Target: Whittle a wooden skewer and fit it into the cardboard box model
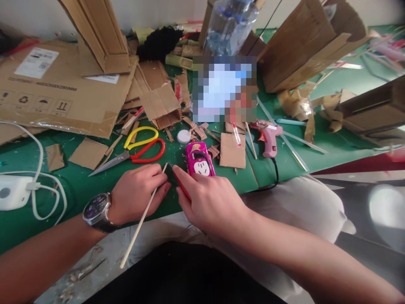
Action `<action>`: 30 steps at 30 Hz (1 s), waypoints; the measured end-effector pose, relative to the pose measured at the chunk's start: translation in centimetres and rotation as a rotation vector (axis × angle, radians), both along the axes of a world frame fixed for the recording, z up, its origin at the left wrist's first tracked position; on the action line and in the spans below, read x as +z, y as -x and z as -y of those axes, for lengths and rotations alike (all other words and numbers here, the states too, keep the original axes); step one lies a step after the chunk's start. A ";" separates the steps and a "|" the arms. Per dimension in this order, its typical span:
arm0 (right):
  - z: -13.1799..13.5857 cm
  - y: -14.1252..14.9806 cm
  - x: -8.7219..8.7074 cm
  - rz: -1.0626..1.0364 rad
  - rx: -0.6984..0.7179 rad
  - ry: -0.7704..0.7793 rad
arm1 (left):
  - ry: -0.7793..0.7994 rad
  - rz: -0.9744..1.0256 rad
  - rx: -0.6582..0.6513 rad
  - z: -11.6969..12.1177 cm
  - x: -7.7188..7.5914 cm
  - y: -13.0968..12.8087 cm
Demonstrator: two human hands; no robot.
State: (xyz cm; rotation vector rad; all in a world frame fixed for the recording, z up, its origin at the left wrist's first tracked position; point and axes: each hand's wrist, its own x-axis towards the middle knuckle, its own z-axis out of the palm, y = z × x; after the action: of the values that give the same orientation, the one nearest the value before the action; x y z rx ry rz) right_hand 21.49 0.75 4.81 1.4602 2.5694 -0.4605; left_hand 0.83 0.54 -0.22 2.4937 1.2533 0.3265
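Note:
My left hand (141, 185), with a watch (97, 207) on its wrist, is closed on a thin wooden stick (139, 228) over the front of the green table. The stick slants down past the table edge toward my lap, and its upper end shows by my fingertips. My right hand (210, 198) grips a red-handled knife (182, 185), largely hidden by the fingers. Its dark blade tip points at the stick's upper end; whether they touch I cannot tell. Just beyond my right hand lies a pink car-shaped power socket (199, 158). Scissors (129, 152) with yellow and red handles lie beyond my left hand.
A pink glue gun (270, 137) with a black cord lies to the right, near clear glue sticks (291, 147). Cardboard scraps (232, 150), a large flattened carton (63, 93) and a water bottle (230, 27) crowd the back. A white charger (14, 192) with cable sits left.

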 end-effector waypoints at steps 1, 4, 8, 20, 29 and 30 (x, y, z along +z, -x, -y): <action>0.1 0.0 0.1 0.004 0.004 0.007 | -0.004 -0.002 -0.001 0.0 0.0 0.0; 0.2 0.2 0.3 0.014 0.023 0.041 | -0.021 -0.015 -0.013 0.0 0.0 -0.1; 0.4 0.3 0.3 0.005 0.031 0.055 | -0.050 -0.035 -0.032 0.0 0.0 -0.1; 0.4 0.9 -0.2 0.050 0.079 -0.010 | -0.098 -0.055 -0.051 0.1 -0.6 -0.1; 0.3 1.4 0.2 0.093 0.093 -0.001 | -0.102 -0.129 -0.058 0.1 -0.5 -0.2; 0.3 1.4 0.2 0.092 0.096 -0.010 | -0.097 -0.127 -0.062 0.1 -0.5 -0.2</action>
State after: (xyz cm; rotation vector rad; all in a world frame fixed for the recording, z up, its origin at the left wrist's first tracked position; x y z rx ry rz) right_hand 20.11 0.47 5.03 1.3221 2.5583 -0.3597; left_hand 1.00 0.43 -0.70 2.6672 1.2321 0.2217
